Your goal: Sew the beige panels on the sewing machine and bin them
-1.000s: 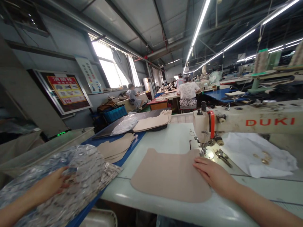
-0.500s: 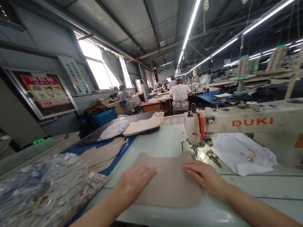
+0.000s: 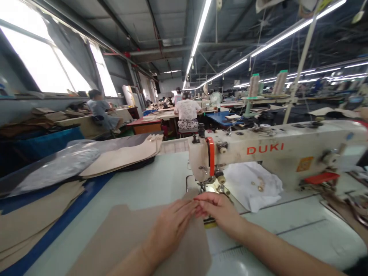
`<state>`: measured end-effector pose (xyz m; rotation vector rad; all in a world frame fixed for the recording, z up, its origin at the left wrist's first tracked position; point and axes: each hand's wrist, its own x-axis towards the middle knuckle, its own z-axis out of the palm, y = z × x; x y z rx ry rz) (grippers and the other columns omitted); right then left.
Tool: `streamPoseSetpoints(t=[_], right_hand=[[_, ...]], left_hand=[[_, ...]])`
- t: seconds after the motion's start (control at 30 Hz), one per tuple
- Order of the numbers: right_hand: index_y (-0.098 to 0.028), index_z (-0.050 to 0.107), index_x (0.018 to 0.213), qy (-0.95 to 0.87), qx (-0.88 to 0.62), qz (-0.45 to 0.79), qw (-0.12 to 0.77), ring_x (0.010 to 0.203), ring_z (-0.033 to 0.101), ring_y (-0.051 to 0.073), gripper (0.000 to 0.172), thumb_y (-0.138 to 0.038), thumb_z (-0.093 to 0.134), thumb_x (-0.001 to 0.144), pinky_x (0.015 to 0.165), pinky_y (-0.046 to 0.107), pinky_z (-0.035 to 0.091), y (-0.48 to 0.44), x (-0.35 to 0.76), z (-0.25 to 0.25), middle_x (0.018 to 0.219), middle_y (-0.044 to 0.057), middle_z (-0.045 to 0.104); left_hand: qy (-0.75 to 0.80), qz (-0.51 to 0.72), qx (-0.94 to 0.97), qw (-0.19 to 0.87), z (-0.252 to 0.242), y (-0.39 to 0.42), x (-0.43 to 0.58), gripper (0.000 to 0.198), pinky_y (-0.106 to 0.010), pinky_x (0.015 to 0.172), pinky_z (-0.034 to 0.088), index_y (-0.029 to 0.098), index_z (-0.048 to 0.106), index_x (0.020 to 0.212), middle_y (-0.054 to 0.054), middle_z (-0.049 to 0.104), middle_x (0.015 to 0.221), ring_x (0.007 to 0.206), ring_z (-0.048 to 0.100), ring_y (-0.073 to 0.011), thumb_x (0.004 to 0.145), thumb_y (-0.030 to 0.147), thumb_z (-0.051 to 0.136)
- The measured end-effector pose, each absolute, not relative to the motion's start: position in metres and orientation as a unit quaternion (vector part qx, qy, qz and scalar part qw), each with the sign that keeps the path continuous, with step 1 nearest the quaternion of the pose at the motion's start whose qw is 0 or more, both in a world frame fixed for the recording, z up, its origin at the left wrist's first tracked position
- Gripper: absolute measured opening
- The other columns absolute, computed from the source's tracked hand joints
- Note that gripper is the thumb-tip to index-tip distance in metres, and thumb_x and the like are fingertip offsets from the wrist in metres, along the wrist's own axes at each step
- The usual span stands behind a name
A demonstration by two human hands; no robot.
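Note:
A flat taupe fabric-like panel with a notched edge lies on the pale sewing table, its right upper part reaching to the sewing machine's needle area. My left hand rests on the panel, fingers stretched out toward the right. Thumb and fingers of my right hand are pinched together at the panel's right side, just in front of the needle. The fingertips of both hands meet there. Whatever the right fingertips hold is hidden. The sewing machine carries red "DUKI" lettering.
A white cloth or bag with small gold-coloured pieces lies under the machine arm. At left are stacked beige panels, more cut pieces and a clear plastic bag. A seated person works farther back.
The view has swung right. The panel has shifted and turned relative to the machine, nearer its needle. My hands, formerly apart on the panel, have come together at its right side.

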<state>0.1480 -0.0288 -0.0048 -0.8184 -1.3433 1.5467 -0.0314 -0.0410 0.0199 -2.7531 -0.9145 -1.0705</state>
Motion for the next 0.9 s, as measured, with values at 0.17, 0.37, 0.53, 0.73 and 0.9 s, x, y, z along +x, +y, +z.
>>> streamPoseSetpoints(t=[0.17, 0.37, 0.53, 0.73, 0.9], right_hand=[[-0.018, 0.064, 0.097, -0.570, -0.342, 0.587, 0.462, 0.077, 0.066, 0.017, 0.029, -0.041, 0.058, 0.082, 0.076, 0.032, 0.051, -0.027, 0.142, -0.008, 0.080, 0.002, 0.068], [-0.018, 0.063, 0.106, -0.706, -0.370, 0.411, 0.443, 0.082, 0.065, 0.016, 0.028, -0.020, 0.042, 0.088, 0.078, 0.027, 0.049, -0.041, 0.146, 0.002, 0.085, 0.004, 0.070], [-0.018, 0.069, 0.095, -0.822, -0.411, 0.185, 0.349, 0.086, 0.064, 0.015, 0.024, -0.016, 0.046, 0.087, 0.079, 0.023, 0.046, -0.047, 0.187, 0.034, 0.093, 0.005, 0.071], [-0.018, 0.069, 0.095, -0.758, -0.640, 0.004, 0.125, 0.091, 0.063, 0.017, 0.023, -0.014, 0.048, 0.086, 0.079, 0.022, 0.044, -0.023, 0.270, 0.055, 0.099, 0.006, 0.070], [-0.016, 0.072, 0.083, -0.729, -0.683, -0.007, 0.040, 0.086, 0.066, 0.022, 0.020, -0.015, 0.052, 0.083, 0.075, 0.026, 0.046, -0.004, 0.291, 0.046, 0.091, 0.011, 0.072]], left_hand=[[-0.452, -0.357, -0.797, -0.183, 0.023, -0.034, -0.027, 0.021, -0.024, 0.076, 0.052, 0.025, 0.069, 0.086, 0.000, 0.072, 0.088, 0.080, 0.066, -0.0172, 0.084, 0.033, 0.050], [-0.523, -0.306, -0.714, -0.352, 0.026, -0.019, -0.033, 0.024, -0.025, 0.067, 0.051, 0.023, 0.071, 0.075, 0.000, 0.072, 0.071, 0.069, 0.065, -0.0202, 0.068, 0.043, 0.060], [-0.536, -0.278, -0.689, -0.400, 0.021, -0.012, -0.038, 0.034, -0.026, 0.063, 0.050, 0.021, 0.070, 0.077, 0.000, 0.068, 0.061, 0.063, 0.063, -0.0205, 0.065, 0.052, 0.059], [-0.520, -0.305, -0.670, -0.433, 0.014, -0.006, -0.034, 0.043, -0.029, 0.067, 0.052, 0.019, 0.069, 0.082, -0.002, 0.069, 0.063, 0.063, 0.064, -0.0217, 0.064, 0.056, 0.057], [-0.511, -0.330, -0.654, -0.450, 0.009, -0.002, -0.036, 0.051, -0.032, 0.069, 0.053, 0.017, 0.068, 0.092, -0.003, 0.069, 0.063, 0.063, 0.064, -0.0220, 0.064, 0.059, 0.059]])
